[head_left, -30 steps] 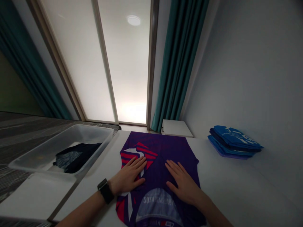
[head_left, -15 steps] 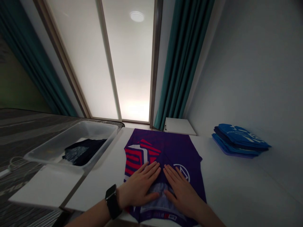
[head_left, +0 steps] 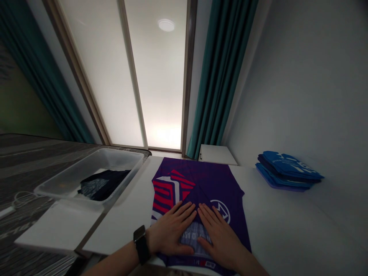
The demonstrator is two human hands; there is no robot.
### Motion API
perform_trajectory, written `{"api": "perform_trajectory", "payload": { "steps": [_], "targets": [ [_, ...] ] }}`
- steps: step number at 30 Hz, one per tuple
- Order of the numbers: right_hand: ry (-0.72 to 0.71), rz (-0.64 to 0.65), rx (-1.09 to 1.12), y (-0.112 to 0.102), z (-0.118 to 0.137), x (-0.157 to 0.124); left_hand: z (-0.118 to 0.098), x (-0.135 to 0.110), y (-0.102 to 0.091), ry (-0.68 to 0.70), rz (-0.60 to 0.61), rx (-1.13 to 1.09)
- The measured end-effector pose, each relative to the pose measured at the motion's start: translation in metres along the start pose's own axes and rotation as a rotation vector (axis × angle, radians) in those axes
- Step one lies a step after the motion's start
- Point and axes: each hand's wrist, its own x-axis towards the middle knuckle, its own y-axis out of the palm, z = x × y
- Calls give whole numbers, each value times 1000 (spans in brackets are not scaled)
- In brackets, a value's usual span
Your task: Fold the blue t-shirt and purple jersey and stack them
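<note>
A purple shirt [head_left: 212, 176] with red stripes and white prints lies spread on the white table [head_left: 123, 218], its near edge close to the table's front. My left hand [head_left: 175, 228], with a dark watch on the wrist, rests flat on the lower middle of the shirt. Beside it, my right hand [head_left: 220, 234] presses flat on the cloth, fingers stretched out near a white round logo. The two hands' fingertips nearly meet, and a greyish printed patch shows between the palms.
To the right, a stack of folded blue and purple clothes [head_left: 287, 170] stands against the wall. On the left, a translucent plastic bin [head_left: 54, 183] holds a dark garment [head_left: 107, 184]. A small white cabinet [head_left: 217, 154] sits beyond the table by the teal curtain [head_left: 221, 84].
Both hands stay flat on the shirt and have slid slightly toward me. The camera view has shifted a little.
</note>
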Motion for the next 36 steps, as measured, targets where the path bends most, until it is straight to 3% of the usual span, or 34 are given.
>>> {"api": "perform_trajectory", "payload": {
  "steps": [6,12,16,21,28,36],
  "targets": [
    [-11,-40,-20,3,7,-16,-7,-2,-6,-14,-1,8],
    [-19,-18,-40,10,8,-33,-11,-20,0,-111,-23,22],
    [-23,-22,-28,7,8,-35,-11,-28,-3,-99,-25,14],
    [-53,-173,-20,1,12,-43,-25,-33,-14,-36,-62,-8],
    [-90,-419,-83,16,13,-58,-38,-44,0,-45,-43,131],
    [-171,-414,-134,20,2,-75,-39,-68,-1,-82,-23,104]
  ]
}}
